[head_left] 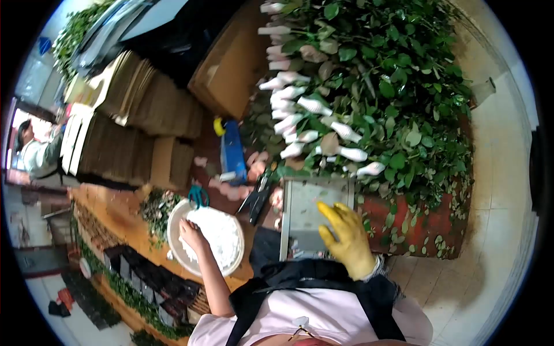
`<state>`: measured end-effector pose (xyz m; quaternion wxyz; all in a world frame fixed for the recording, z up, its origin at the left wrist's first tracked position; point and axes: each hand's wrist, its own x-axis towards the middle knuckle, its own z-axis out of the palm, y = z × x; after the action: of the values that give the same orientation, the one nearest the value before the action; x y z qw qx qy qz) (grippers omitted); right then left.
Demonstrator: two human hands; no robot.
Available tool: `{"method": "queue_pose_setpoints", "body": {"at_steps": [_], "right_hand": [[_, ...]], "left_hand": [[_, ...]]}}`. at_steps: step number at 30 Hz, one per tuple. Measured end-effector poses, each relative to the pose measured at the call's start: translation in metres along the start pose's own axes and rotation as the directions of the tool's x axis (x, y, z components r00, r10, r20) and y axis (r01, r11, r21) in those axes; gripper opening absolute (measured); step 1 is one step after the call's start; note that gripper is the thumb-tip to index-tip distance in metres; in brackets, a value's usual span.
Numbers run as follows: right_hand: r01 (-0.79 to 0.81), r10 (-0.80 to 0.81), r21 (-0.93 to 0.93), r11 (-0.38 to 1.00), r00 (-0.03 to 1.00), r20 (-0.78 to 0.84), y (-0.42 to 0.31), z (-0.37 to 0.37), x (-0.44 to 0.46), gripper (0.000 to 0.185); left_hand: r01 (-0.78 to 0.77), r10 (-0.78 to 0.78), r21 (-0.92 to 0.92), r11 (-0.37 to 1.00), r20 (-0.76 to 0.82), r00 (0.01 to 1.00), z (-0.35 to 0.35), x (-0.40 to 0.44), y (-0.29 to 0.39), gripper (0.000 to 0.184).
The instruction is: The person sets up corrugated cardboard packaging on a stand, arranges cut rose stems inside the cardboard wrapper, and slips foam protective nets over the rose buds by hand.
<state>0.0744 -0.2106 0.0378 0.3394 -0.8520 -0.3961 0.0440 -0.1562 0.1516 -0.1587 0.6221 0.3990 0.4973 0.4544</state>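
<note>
My left hand (193,235) is bare and reaches over a round pale basin (173,226) filled with small white pieces (216,233). Its fingers are pressed together; what they hold, if anything, is too small to make out. My right hand (348,237) wears a yellow glove, its fingers apart and nothing in them, over a grey metal tray (287,230). Beyond the tray lie many leafy stems (398,115) with pale wrapped buds (314,106) pointing left, on a red surface (381,222).
Teal scissors (199,196) rest at the basin's far edge. Near them are a blue box (232,151), a black tool (255,199) and loose pink petals (231,189). Cardboard stacks (109,144) stand at the left, with another person (41,153) behind them.
</note>
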Motion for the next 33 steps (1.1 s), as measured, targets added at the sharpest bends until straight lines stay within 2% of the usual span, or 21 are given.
{"method": "queue_pose_setpoints", "body": {"at_steps": [1,2,3,4,6,7,9,12,14,16,22,24,25,26,27,28,29,30,31,32,33], "right_hand": [[-0.079,0.076,0.050,0.996,0.996,0.051,-0.002,-0.003,0.003,0.049],[-0.172,0.162,0.093,0.981,0.981,0.103,-0.004,-0.005,0.006,0.050],[-0.200,0.181,0.122,0.972,0.972,0.151,0.001,-0.004,0.009,0.048],[-0.208,0.192,0.093,0.974,0.969,0.153,-0.003,-0.007,0.012,0.047],[-0.339,0.304,0.080,0.937,0.908,0.290,-0.002,-0.008,0.017,0.046],[-0.380,0.354,0.048,0.924,0.895,0.271,-0.002,-0.007,0.018,0.046],[-0.293,0.286,-0.002,0.956,0.931,0.226,-0.002,-0.002,0.017,0.046],[-0.313,0.318,-0.060,0.948,0.920,0.229,-0.002,0.000,0.019,0.046],[-0.346,0.342,-0.027,0.938,0.911,0.231,0.001,0.000,0.019,0.046],[-0.302,0.297,0.010,0.953,0.943,0.148,-0.001,0.002,0.016,0.047],[-0.269,0.266,0.012,0.963,0.960,0.090,-0.002,-0.001,0.006,0.047],[-0.217,0.218,-0.026,0.976,0.975,0.034,-0.001,0.001,0.004,0.046],[-0.071,0.067,-0.037,0.997,0.994,-0.083,-0.001,0.000,0.007,0.049],[-0.069,0.064,-0.051,0.996,0.994,-0.089,-0.004,-0.001,0.005,0.049],[-0.040,0.036,-0.035,0.999,0.993,-0.114,-0.003,-0.001,0.003,0.049],[-0.006,0.004,-0.019,1.000,0.992,-0.129,0.000,0.000,0.002,0.049],[0.016,-0.013,0.025,1.000,0.992,-0.125,0.003,0.001,0.000,0.047],[0.058,-0.048,0.051,0.997,0.983,-0.177,0.006,0.004,-0.002,0.044],[0.086,-0.076,0.045,0.995,0.979,-0.192,0.006,0.005,-0.006,0.043],[0.111,-0.102,0.033,0.993,0.972,-0.212,0.007,0.006,-0.008,0.042],[0.187,-0.167,0.069,0.980,0.959,-0.229,0.008,0.006,-0.004,0.042]], "left_hand": [[0.105,-0.095,0.101,0.989,-0.099,0.990,-0.044,0.048,-0.082,0.017],[0.224,-0.188,0.179,0.958,-0.197,0.962,-0.082,0.092,-0.158,0.019],[0.344,-0.303,0.184,0.921,-0.217,0.928,-0.080,0.107,-0.191,0.018],[0.403,-0.379,0.146,0.903,-0.168,0.910,-0.060,0.111,-0.204,0.018],[0.480,-0.480,0.094,0.872,-0.024,0.877,-0.011,0.121,-0.241,0.017],[0.504,-0.507,0.070,0.861,0.051,0.860,0.017,0.126,-0.257,0.017],[0.557,-0.551,0.021,0.831,0.176,0.816,0.064,0.130,-0.286,0.016],[0.605,-0.573,-0.023,0.796,0.293,0.765,0.110,0.118,-0.300,0.015],[0.607,-0.572,-0.017,0.795,0.315,0.758,0.113,0.109,-0.291,0.014],[0.593,-0.563,0.003,0.805,0.319,0.763,0.096,0.106,-0.279,0.013],[0.455,-0.451,0.050,0.889,0.268,0.851,-0.014,0.090,-0.216,0.011],[0.389,-0.386,0.045,0.920,0.266,0.883,-0.046,0.078,-0.186,0.011],[0.361,-0.358,0.040,0.932,0.259,0.897,-0.062,0.073,-0.172,0.011],[0.316,-0.314,0.035,0.948,0.244,0.917,-0.077,0.068,-0.159,0.010],[0.352,-0.350,0.018,0.936,0.152,0.924,-0.085,0.059,-0.139,0.015],[0.307,-0.317,0.154,0.939,0.046,0.947,-0.112,0.059,-0.136,0.019],[0.280,-0.286,0.187,0.942,0.005,0.958,-0.133,0.048,-0.111,0.024],[0.237,-0.226,0.087,0.968,-0.117,0.967,-0.197,0.078,-0.144,0.018],[0.072,-0.037,0.398,0.914,-0.095,0.995,-0.193,0.046,-0.080,0.023],[-0.067,0.153,0.674,0.736,-0.070,0.986,-0.168,0.000,0.005,0.034],[-0.151,0.294,0.731,0.665,-0.071,0.953,-0.167,-0.020,0.054,0.036]]}}
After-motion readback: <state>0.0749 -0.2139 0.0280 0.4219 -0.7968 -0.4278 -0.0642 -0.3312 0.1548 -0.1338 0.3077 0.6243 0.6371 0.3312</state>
